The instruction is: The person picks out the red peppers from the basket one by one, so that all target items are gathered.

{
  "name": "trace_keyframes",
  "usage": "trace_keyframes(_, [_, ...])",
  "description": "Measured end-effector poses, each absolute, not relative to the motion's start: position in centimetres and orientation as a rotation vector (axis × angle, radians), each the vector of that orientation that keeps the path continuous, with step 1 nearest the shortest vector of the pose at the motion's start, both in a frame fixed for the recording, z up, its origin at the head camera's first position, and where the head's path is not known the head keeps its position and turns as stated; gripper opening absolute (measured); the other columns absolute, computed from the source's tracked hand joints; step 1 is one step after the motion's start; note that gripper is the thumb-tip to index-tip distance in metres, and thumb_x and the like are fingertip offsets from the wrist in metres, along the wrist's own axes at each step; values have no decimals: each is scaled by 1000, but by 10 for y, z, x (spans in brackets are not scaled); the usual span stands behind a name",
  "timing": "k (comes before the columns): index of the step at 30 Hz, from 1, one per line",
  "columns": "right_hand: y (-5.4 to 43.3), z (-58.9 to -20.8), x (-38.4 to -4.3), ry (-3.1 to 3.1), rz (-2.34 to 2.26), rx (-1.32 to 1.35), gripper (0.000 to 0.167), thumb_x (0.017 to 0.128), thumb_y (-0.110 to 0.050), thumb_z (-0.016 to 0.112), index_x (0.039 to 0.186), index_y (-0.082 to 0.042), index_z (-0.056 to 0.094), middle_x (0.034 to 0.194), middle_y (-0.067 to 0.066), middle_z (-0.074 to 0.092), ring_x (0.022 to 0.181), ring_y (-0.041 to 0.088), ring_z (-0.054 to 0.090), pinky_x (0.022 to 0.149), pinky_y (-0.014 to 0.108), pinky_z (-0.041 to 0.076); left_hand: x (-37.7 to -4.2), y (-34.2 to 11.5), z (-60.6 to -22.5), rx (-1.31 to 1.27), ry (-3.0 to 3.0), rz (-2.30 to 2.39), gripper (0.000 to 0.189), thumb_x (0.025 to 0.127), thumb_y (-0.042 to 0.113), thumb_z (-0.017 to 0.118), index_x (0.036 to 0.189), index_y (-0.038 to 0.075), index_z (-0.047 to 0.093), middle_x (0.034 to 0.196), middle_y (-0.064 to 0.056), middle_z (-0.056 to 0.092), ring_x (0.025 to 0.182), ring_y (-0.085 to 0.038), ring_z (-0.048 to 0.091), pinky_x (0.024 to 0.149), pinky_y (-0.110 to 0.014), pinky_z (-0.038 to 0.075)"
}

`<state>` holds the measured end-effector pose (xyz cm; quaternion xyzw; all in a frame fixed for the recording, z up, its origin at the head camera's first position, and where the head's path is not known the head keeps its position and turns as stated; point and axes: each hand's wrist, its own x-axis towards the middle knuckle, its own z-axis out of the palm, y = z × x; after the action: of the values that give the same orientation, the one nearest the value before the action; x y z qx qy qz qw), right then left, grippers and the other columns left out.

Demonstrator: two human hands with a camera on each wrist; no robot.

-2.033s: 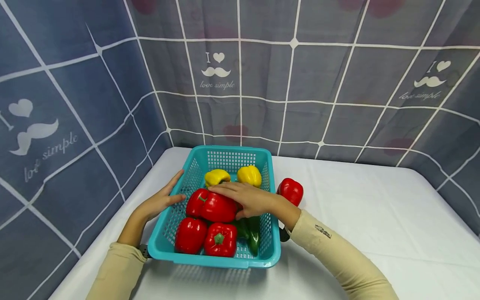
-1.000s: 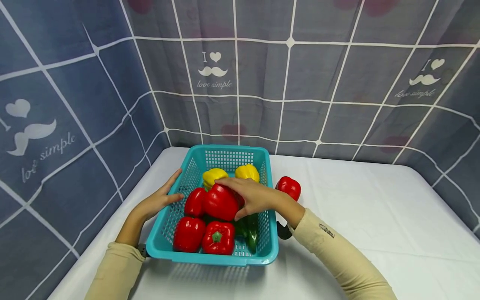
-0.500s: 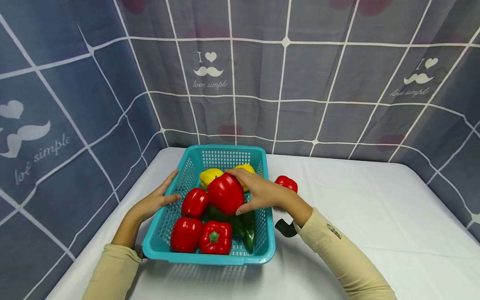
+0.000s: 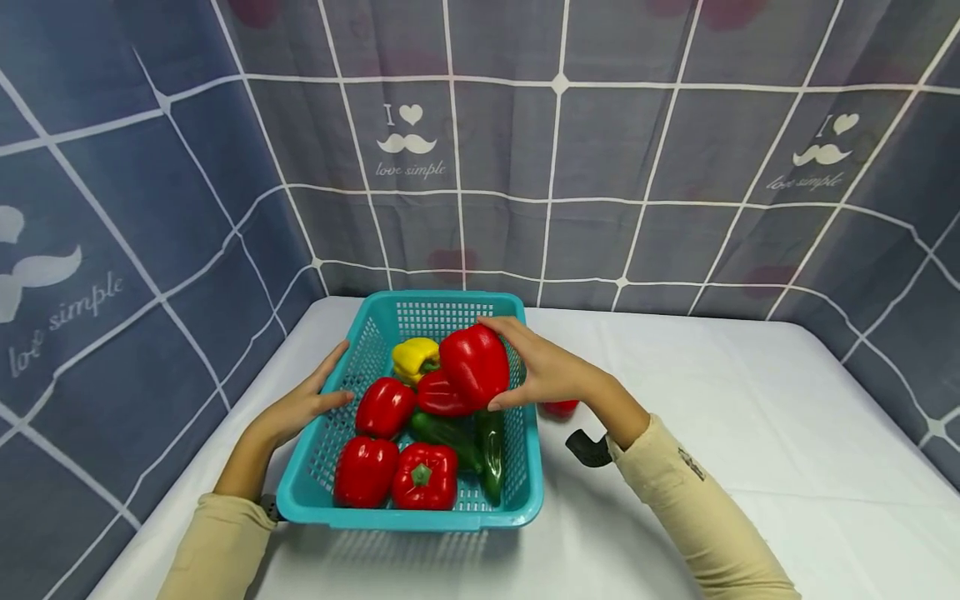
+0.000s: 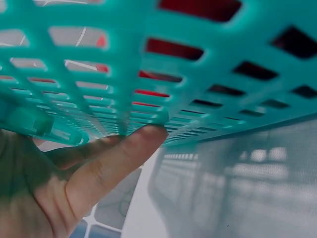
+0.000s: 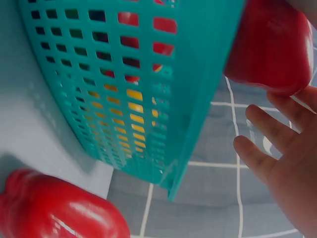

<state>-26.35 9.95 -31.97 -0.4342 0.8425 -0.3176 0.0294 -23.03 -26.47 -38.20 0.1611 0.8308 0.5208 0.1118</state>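
Observation:
My right hand (image 4: 551,368) grips a red bell pepper (image 4: 476,363) between thumb and fingers, raised above the right part of a teal plastic basket (image 4: 405,520). In the right wrist view this held pepper (image 6: 270,47) stands above the basket's rim. My left hand (image 4: 300,410) rests at the basket's left side with fingers straight. The left wrist view shows its fingertips (image 5: 148,134) against the perforated outer wall. Inside are several more red bell peppers (image 4: 366,472), a yellow bell pepper (image 4: 414,358) and green cucumbers (image 4: 491,458).
Another red bell pepper (image 6: 62,208) lies on the white-covered table (image 4: 712,417) just right of the basket, partly hidden by my right hand in the head view. A checked grey-blue curtain (image 4: 510,167) stands behind and to the sides.
My right hand has lifted the red bell pepper off the pile and carried it right and up, uncovering another red pepper and more cucumber below. My left hand stays at the basket.

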Motion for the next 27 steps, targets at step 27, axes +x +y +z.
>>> trace_keyframes(27, [180, -340, -249, 2829, -1153, -1035, 96, 66, -28, 81, 142, -13, 25, 138, 7, 35, 125, 25, 36, 89, 47, 48, -228, -263, -382, 485, 2442, 1516, 82, 90, 14, 49, 147, 16, -10, 152, -20, -9, 132, -48, 10, 94, -64, 33])
